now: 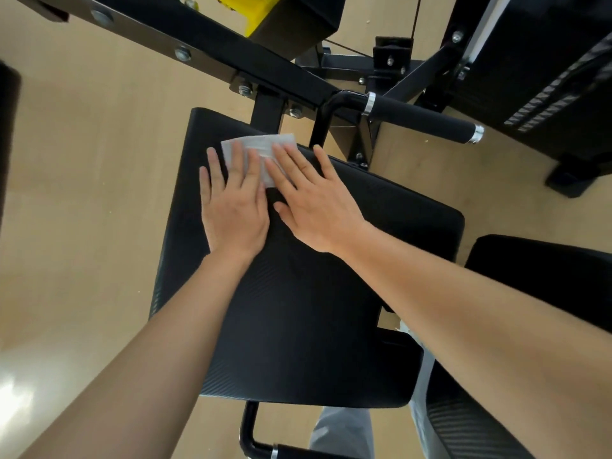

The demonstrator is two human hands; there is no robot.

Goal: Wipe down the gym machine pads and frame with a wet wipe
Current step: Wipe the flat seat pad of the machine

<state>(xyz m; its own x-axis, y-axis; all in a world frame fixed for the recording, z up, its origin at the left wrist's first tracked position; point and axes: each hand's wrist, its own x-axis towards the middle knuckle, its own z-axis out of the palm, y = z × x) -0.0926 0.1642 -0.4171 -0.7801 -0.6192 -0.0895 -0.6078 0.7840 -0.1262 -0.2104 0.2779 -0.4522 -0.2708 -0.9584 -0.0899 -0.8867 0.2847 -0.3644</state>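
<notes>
I see both hands flat on the black seat pad (298, 326), which has a fine ribbed texture. The left grip (235, 207) is spread open with its fingers straight, and the fingertips press on the near-left part of the white wet wipe (255, 144). The right grip (318, 210) is also open and flat, angled in from the right, with its fingers pressing on the wipe's right half. The two hands touch side by side. The wipe lies unfolded at the far edge of the pad, just beside the black frame post (266, 111). A foam-covered handle (424, 117) with chrome collars juts right beyond the pad. A bolted black frame beam (198, 38) crosses above, near a yellow part (261, 8). A second black pad (546, 270) sits to the right, over the wooden floor (82, 160).
</notes>
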